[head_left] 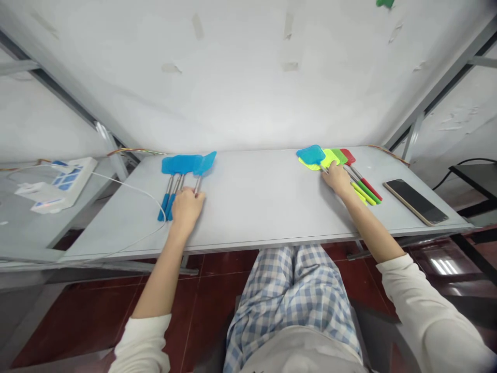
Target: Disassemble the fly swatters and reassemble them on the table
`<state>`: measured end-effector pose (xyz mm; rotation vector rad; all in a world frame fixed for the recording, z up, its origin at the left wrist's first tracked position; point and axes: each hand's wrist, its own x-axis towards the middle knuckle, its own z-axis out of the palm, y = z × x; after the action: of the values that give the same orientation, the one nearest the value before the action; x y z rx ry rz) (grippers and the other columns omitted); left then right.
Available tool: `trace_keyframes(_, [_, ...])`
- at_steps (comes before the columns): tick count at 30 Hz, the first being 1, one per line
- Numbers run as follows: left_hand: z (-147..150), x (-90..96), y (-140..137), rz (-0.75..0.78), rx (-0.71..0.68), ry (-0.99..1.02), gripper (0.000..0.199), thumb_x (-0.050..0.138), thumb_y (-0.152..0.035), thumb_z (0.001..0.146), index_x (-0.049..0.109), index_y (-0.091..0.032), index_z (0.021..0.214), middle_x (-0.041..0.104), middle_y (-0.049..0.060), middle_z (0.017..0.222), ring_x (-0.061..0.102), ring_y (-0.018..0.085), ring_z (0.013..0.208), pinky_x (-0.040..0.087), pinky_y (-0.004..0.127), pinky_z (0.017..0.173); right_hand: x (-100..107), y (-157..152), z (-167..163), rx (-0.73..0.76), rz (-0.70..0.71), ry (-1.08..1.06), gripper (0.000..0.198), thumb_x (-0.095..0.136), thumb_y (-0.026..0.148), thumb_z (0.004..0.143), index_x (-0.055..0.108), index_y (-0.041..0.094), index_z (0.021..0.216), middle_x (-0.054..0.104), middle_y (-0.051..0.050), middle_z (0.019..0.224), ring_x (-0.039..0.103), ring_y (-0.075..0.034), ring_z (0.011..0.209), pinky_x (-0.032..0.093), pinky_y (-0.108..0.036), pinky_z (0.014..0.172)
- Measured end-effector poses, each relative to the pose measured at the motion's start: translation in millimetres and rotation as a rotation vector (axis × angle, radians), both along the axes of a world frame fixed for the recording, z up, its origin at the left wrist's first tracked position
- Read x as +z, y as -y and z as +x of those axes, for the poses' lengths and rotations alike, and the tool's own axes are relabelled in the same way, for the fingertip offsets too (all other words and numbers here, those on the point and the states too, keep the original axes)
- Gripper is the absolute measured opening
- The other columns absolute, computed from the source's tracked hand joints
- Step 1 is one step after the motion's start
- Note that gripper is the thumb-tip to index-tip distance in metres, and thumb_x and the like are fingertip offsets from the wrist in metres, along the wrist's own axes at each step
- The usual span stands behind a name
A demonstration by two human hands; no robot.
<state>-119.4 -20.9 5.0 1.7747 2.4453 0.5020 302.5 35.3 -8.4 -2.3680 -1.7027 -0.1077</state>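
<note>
My left hand [187, 207] is closed around the metal shaft of a blue fly swatter [205, 163], its head tilted to the right. Beside and partly under that hand lie several more blue fly swatters [177, 163] with blue handles, heads toward the wall. Over on the right, my right hand [336, 177] grips another blue fly swatter [310, 154] by its shaft; its handle is hidden by the hand. This one lies over yellow fly swatters [330, 156]. Next to them are a green fly swatter [367, 189] and a red fly swatter [370, 187].
A smartphone [415, 201] lies at the right of the grey table [252, 207]. At the left, a white power strip [68, 186] holds a plugged-in adapter, and a white cable [149, 194] runs across the tabletop. Metal frame posts flank both sides, with a white wall [240, 103] behind.
</note>
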Motion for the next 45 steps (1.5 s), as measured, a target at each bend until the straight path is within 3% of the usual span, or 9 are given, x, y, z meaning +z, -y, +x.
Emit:
trace_keyframes(4, [43,15.3,19,0.038,-0.236,-0.031,0.032,0.037,-0.028,0.089,0.05,-0.015,0.116,0.062,0.015,0.11,0.063,0.027,0.096,0.049,0.038,0.082,19,10,-30,0.15,0.25,0.078,0.037,0.042,0.025,0.091,0.053,0.002,0.118,0.054,-0.03,0.118,0.05,-0.038,0.114,0.041,-0.046,0.088])
trace_keyframes(7, [84,22.8,16,0.018,-0.415,-0.197,0.03,0.035,-0.027,0.092,0.049,-0.018,0.117,0.06,0.012,0.111,0.064,0.023,0.089,0.047,0.032,0.071,33,29,-67,0.61,0.406,0.126,0.038,0.032,0.021,0.094,0.057,0.011,0.121,0.057,-0.021,0.124,0.049,-0.031,0.12,0.039,-0.045,0.098])
trace_keyframes(10, [118,22.3,-4,0.092,-0.564,-0.38,0.03,0.031,-0.023,0.095,0.05,-0.017,0.118,0.059,0.014,0.109,0.063,0.024,0.092,0.045,0.032,0.073,40,37,-90,0.976,0.394,0.243,0.04,0.032,0.021,0.095,0.058,0.017,0.125,0.058,-0.013,0.13,0.045,-0.026,0.13,0.032,-0.044,0.109])
trace_keyframes(18, [150,0.7,-56,0.303,-0.739,-0.517,0.033,0.027,-0.016,0.095,0.053,-0.011,0.115,0.058,0.021,0.116,0.059,0.031,0.102,0.042,0.041,0.082,56,3,-66,1.016,0.241,0.36,0.033,0.043,0.03,0.097,0.073,0.018,0.091,0.071,-0.009,0.096,0.056,-0.026,0.111,0.031,-0.046,0.107])
trace_keyframes(24, [159,-0.8,-60,0.091,-0.836,-0.419,0.038,0.025,-0.04,0.101,0.052,-0.019,0.118,0.068,0.012,0.099,0.069,0.023,0.075,0.045,0.029,0.062,51,-5,-59,1.128,0.249,0.459,0.03,0.047,0.027,0.096,0.072,0.016,0.085,0.069,-0.007,0.08,0.055,-0.02,0.083,0.032,-0.037,0.09])
trace_keyframes(34, [132,14.6,-52,0.115,-0.972,-0.435,0.045,0.028,-0.052,0.098,0.06,-0.02,0.097,0.072,0.008,0.08,0.065,0.017,0.062,0.038,0.023,0.055,48,10,-43,1.169,0.422,0.553,0.032,0.042,0.03,0.099,0.07,0.022,0.085,0.067,-0.001,0.076,0.052,-0.016,0.081,0.027,-0.032,0.078])
trace_keyframes(38, [72,24.1,-54,0.021,-0.861,-0.553,0.04,0.031,-0.048,0.099,0.061,-0.02,0.099,0.073,0.008,0.085,0.065,0.018,0.068,0.034,0.023,0.056,57,6,22,1.046,0.482,0.645,0.029,0.044,0.03,0.099,0.07,0.023,0.088,0.07,0.0,0.08,0.056,-0.016,0.085,0.03,-0.032,0.08])
trace_keyframes(42, [-12,24.2,-49,-0.078,-0.592,-0.663,0.041,0.025,-0.043,0.101,0.058,-0.018,0.106,0.072,0.007,0.085,0.063,0.018,0.074,0.031,0.022,0.061,59,11,112,0.808,0.503,0.672,0.039,0.043,0.036,0.099,0.069,0.02,0.076,0.068,-0.005,0.069,0.057,-0.017,0.075,0.035,-0.032,0.079])
trace_keyframes(45, [-41,19.3,-41,-0.077,-0.532,-0.718,0.043,0.021,-0.042,0.102,0.056,-0.018,0.107,0.071,0.006,0.083,0.061,0.019,0.077,0.028,0.021,0.062,55,20,127,0.788,0.368,0.566,0.036,0.042,0.038,0.099,0.07,0.018,0.087,0.069,-0.006,0.078,0.059,-0.019,0.078,0.039,-0.032,0.078])
